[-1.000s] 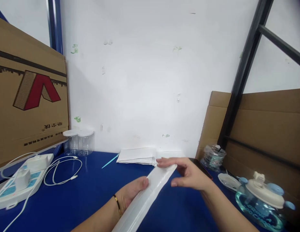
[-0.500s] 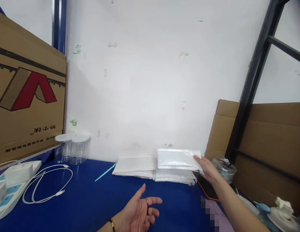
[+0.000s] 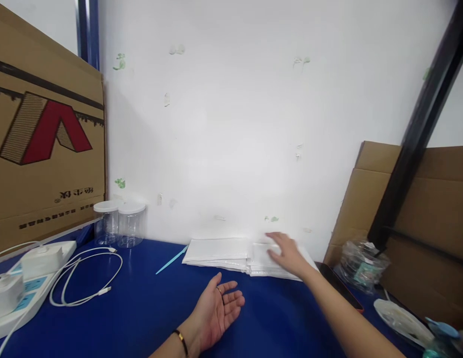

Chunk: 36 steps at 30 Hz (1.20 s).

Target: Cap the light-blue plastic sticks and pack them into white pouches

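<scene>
My right hand [image 3: 287, 254] is over the right-hand stack of white padded mailers [image 3: 259, 256], fingers apart and holding nothing. Whether its fingers touch the top mailer I cannot tell. Left of that stack, and meeting it, lies a second stack of white mailers [image 3: 216, 251] against the wall. My left hand [image 3: 220, 313] hovers palm up over the blue tabletop [image 3: 141, 318], in front of the stacks. Its fingers are stretched out and it is empty.
A light-blue stick [image 3: 171, 259] lies left of the stacks. Two clear lidded jars [image 3: 131, 226], a white cable [image 3: 84, 301], a power strip [image 3: 33, 293] and a printed carton [image 3: 48, 129] fill the left. At right are a dark flat device [image 3: 339, 286], a wrapped bundle [image 3: 365, 266] and cardboard [image 3: 432, 223].
My right hand has let go of the mailer it held raised, which now lies on the right stack. That hand moved left. My left hand's fingers have straightened. The view has shifted slightly.
</scene>
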Tool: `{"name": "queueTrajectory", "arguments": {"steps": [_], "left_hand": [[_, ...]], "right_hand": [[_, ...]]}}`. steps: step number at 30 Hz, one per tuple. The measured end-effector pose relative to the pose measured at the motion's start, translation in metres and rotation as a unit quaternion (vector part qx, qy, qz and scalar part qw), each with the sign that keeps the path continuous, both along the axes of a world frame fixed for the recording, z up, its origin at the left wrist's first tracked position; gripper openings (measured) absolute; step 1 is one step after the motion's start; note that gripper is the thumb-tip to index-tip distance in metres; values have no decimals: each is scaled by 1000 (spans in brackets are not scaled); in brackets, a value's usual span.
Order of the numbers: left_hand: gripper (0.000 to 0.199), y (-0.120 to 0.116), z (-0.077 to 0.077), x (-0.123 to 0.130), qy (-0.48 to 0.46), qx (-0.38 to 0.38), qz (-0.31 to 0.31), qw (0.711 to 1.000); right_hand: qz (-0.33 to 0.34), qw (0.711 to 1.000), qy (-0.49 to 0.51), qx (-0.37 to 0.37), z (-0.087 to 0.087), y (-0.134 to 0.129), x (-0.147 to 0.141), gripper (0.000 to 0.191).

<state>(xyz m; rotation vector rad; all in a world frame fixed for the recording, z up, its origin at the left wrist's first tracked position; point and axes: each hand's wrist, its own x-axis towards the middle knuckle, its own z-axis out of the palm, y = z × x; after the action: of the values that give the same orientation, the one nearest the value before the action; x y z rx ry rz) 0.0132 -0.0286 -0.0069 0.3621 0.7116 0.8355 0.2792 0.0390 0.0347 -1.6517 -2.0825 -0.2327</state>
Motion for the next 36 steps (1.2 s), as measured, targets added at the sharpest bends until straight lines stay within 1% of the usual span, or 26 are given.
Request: {"name": "queueTrajectory", "arguments": {"steps": [1,2,3,4,5,6,8,9,11,12,13,14,16,18,20,22,23,25,26,27,29,31,34,36], "left_hand": [[43,2,-1,-1,-3,0,7,1000],[42,4,-2,-2,-7,1,13,1000],[40,5,-3,-4,-12,3,19,1000],[39,7,-4,-5,-18,7,23,1000],[39,8,-5,-7,-23,12,27,999],[39,9,-4,-9,-27,18,29,999],[41,10,-3,-12,-36,32,30,998],[43,10,-3,-14,-43,38,29,998],[48,11,-1,-15,-64,45,35,996],[49,11,-1,-15,-78,51,43,995],[49,11,-1,-15,-95,61,57,992],[47,11,0,-15,-111,76,77,988],[38,12,-1,-13,-131,100,136,977],[33,13,-2,-12,-120,108,208,965],[41,14,-2,-12,-82,127,264,953],[51,13,-1,-12,-41,182,288,939],[54,12,0,-12,-25,215,288,933],[58,8,5,-13,-2,269,277,922],[60,5,9,-13,7,290,270,918],[62,3,14,-14,15,310,263,913],[65,-2,25,-14,33,344,257,902],[68,-6,37,-13,50,373,256,890],[71,-11,56,-10,75,405,246,877],[72,-12,68,-10,97,427,232,869]], "right_hand": [[74,995,-60,-17,0,-3,-21,60],[114,988,-107,-17,1,-5,-42,67],[135,979,-149,-14,1,-6,-60,69],[141,972,-185,-13,2,-5,-75,62],[131,969,-210,-19,4,-3,-87,50],[119,967,-223,-24,7,-1,-95,40],[89,970,-226,-28,15,0,-101,33],[76,972,-220,-24,18,-3,-100,33],[67,978,-197,-4,22,-17,-93,37],[75,981,-179,10,22,-29,-88,38],[97,982,-157,26,19,-41,-81,39],[127,982,-135,38,15,-55,-74,40],[189,976,-101,30,2,-80,-60,40],[215,975,-55,5,-13,-99,-47,40],[221,974,4,-37,-27,-110,-37,39],[210,971,69,-90,-37,-114,-30,38],[199,968,102,-115,-41,-113,-28,48],[175,959,158,-158,-48,-111,-23,82],[168,954,177,-175,-51,-109,-21,96],[163,949,191,-189,-55,-107,-19,103],[161,943,196,-215,-64,-103,-18,110],[152,944,185,-229,-71,-100,-21,114],[129,952,166,-222,-77,-97,-32,117],[124,958,157,-208,-76,-96,-40,112]]}}
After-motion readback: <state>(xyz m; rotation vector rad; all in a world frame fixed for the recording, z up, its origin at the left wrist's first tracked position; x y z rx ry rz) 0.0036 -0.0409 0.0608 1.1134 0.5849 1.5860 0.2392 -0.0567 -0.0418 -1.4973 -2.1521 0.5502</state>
